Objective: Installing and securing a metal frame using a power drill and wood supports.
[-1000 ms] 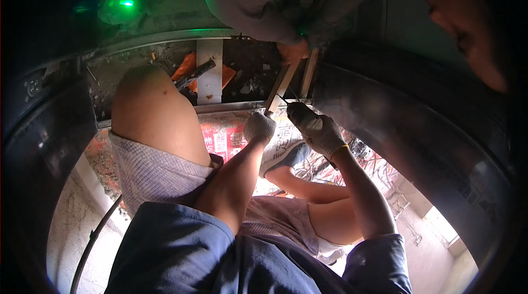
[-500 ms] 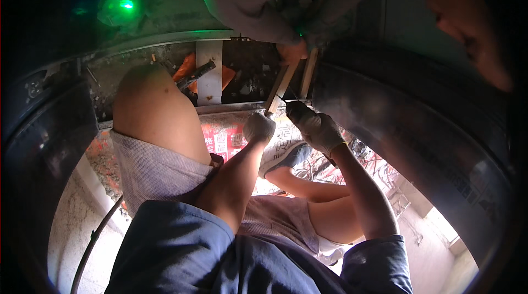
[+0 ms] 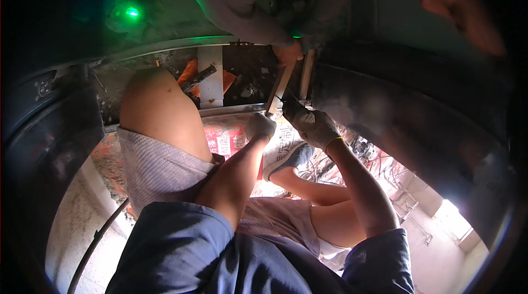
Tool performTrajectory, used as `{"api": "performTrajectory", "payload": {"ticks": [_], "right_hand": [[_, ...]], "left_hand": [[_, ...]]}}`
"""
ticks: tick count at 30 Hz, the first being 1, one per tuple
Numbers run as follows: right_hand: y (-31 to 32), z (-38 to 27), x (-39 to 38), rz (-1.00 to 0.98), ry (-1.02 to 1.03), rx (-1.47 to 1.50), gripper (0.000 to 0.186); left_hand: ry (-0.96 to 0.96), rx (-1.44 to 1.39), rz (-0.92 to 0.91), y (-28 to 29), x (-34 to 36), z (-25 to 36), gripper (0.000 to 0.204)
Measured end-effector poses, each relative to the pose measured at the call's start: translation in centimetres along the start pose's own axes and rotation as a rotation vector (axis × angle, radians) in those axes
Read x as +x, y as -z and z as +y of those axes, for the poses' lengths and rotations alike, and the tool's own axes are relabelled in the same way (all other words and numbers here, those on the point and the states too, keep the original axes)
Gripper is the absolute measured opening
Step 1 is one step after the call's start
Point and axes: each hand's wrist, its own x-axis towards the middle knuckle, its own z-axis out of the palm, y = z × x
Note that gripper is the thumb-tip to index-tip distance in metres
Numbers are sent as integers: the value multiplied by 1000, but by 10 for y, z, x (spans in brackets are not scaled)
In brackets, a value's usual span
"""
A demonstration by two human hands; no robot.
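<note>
The person's gloved left hand (image 3: 259, 127) has its grip closed around the near end of a wooden strip (image 3: 280, 86), which runs obliquely away toward a metal rail (image 3: 159, 46). A co-worker's bare hand (image 3: 289, 54) is at the far end. The gloved right hand (image 3: 321, 129) has its grip clamped on a dark power drill (image 3: 295, 112), whose thin bit points at the strip's right edge; whether the tip touches the wood cannot be told. A second wooden strip (image 3: 307, 77) lies just beside, on the right.

For good work here, both ends of the strip would best be held firm, so that it neither twists nor slides under pressure. The drill seems steadiest in line with its bit, pushed evenly rather than sideways. The left fingers sit near the bit's path, so a slip could reach them; holding them clear looks wise.
</note>
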Motion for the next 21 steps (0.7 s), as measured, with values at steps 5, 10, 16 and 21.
{"api": "performTrajectory", "payload": {"ticks": [5, 10, 16, 21], "right_hand": [[21, -61, -12, -19, 2, -263, 43], [40, -66, -110, 185, 153, -174, 37], [38, -46, -200, 231, -46, 26, 45], [31, -23, -219, 157, 61, -18, 55]], "left_hand": [[1, -80, 80, -8, 10, -17, 51], [-24, 55, 206, -22, -29, 1, 61], [-193, -279, -100, -69, -110, 41, 74], [-329, -640, -110, -108, -121, 41, 46]]}}
